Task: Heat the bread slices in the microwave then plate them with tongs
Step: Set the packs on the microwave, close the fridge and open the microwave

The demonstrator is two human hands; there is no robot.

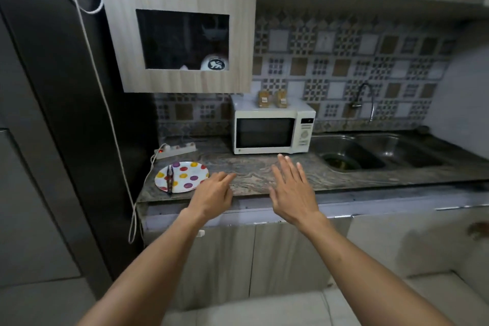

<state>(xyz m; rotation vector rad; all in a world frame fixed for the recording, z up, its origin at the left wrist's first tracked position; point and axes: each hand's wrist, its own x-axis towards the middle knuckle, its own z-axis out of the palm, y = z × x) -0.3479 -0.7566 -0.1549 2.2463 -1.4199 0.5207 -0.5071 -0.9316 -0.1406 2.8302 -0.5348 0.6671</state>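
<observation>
A white microwave point(272, 131) stands on the stone counter point(254, 180) with its door closed. Two wrapped packs of bread point(272, 99) sit on top of it. Left of it lies a white plate with coloured dots point(185, 176), and dark tongs point(169, 178) rest across the plate's left side. My left hand point(214, 194) reaches out over the counter's front edge, fingers relaxed, just right of the plate and holding nothing. My right hand point(292, 189) is stretched flat with straight fingers in front of the microwave, also empty.
A double steel sink point(370, 152) with a tap point(365, 99) fills the counter's right part. A white power strip point(176, 149) lies behind the plate, its cord hanging down the left edge. A wall cabinet point(182, 34) hangs above; a dark fridge point(53, 114) stands at left.
</observation>
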